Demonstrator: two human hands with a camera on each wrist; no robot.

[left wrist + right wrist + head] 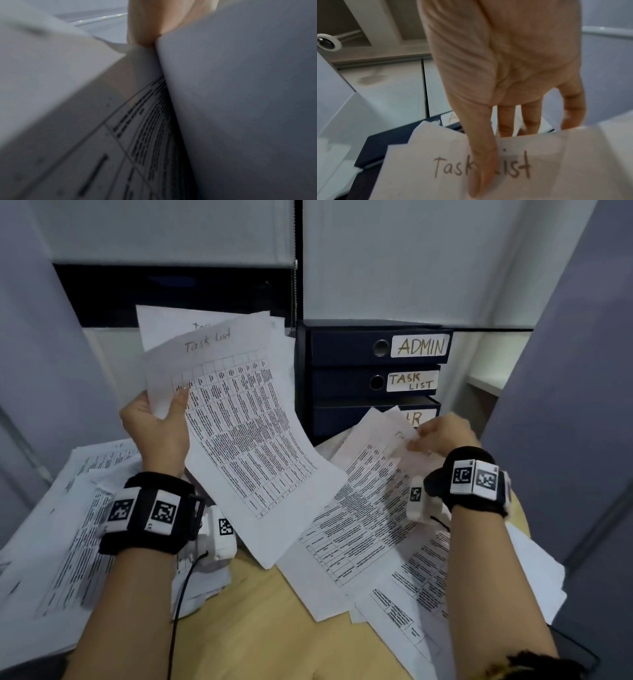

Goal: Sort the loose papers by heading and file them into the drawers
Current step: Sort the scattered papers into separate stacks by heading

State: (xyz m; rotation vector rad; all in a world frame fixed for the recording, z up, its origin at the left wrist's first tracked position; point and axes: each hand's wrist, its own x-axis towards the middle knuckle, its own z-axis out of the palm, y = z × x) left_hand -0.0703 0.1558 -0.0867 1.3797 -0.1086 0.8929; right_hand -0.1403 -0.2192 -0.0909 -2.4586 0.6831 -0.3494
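My left hand [161,419] holds up a small bundle of sheets [236,419] headed "Task List", thumb on the front; in the left wrist view the sheets [240,108] fill the frame. My right hand [442,433] pinches the top edge of another "Task List" sheet [363,508], lifting it off the right pile; the right wrist view shows the thumb [481,162] across its handwritten heading [513,167]. A dark blue drawer unit [346,385] stands behind, its drawers labelled ADMIN [421,346], TASK LIST [411,381] and a partly hidden third label [416,418].
More printed sheets lie in a pile at the left [68,525] and spread at the right [421,587] on the wooden table [274,628]. Grey partition walls [575,371] close in both sides. A black cable [178,604] hangs from my left wrist.
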